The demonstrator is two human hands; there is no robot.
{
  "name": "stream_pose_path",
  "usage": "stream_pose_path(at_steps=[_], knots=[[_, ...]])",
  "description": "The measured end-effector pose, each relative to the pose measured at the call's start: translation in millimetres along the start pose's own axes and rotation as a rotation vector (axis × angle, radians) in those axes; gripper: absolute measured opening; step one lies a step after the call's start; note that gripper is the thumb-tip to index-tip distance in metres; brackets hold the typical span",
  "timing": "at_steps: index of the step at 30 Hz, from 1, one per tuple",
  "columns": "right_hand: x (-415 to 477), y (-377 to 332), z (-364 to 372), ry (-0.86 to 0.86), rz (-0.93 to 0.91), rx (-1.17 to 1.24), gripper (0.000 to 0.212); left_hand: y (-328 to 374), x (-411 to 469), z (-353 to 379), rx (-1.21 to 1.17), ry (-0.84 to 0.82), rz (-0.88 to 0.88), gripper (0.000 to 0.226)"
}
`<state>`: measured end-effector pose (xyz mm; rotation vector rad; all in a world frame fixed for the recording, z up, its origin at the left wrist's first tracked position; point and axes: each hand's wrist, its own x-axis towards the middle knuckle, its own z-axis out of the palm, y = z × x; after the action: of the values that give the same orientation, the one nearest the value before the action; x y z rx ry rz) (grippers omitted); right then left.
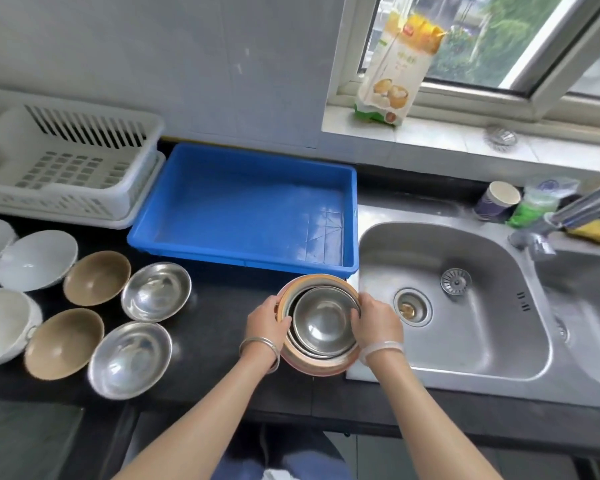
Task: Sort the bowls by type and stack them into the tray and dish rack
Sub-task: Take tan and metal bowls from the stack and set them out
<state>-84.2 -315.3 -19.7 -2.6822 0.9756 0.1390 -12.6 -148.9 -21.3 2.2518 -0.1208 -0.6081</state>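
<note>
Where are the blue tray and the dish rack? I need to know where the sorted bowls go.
blue tray (243,199): head view, bare floor of the tray.
dish rack (66,168): head view, slotted floor of the rack.

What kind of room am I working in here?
Most likely a home kitchen: a stainless double sink with a faucet, a white dish rack on the dark counter, and a tiled windowsill.

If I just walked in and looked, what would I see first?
Probably the big blue tray, bright and with nothing in it, at the back of the dark counter. Right in front of it, the left hand and right hand hold a nested stack of bowls, a shiny metal one sitting inside a tan one. To the left, more white, tan and metal bowls lie spread out below a white dish rack.
</note>
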Motion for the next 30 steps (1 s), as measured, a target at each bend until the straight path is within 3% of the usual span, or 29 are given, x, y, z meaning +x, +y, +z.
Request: stream_pose_path(at_steps=[10, 13, 18, 25, 30], knots=[[-4.0, 1.3, -0.2, 0.000, 0.017, 0.114, 0.016, 2.6, 1.5, 1.3, 0.012, -0.002, -0.017, 0.023], [-6.5, -1.1, -0.4, -0.030, 0.049, 0.159, 0.024, 2.0, 2.8, 1.7, 0.017, 0.004, -0.016, 0.021], [-0.6, -6.8, 0.6, -0.026, 0.037, 0.086, 0.015, 0.5, 3.8, 2.0, 0.017, 0.005, -0.010, 0.022], [-2.5, -8.1, -3.2, 0.002, 0.016, -0.004, 0.021, -1.5, 5.4, 2.8, 0.033, 0.009, -0.008, 0.024], [-1.6, -0.9, -12.6, 0.068, 0.041, 0.150, 0.021, 0.0, 7.4, 3.5, 0.054, 0.012, -0.014, 0.026]])
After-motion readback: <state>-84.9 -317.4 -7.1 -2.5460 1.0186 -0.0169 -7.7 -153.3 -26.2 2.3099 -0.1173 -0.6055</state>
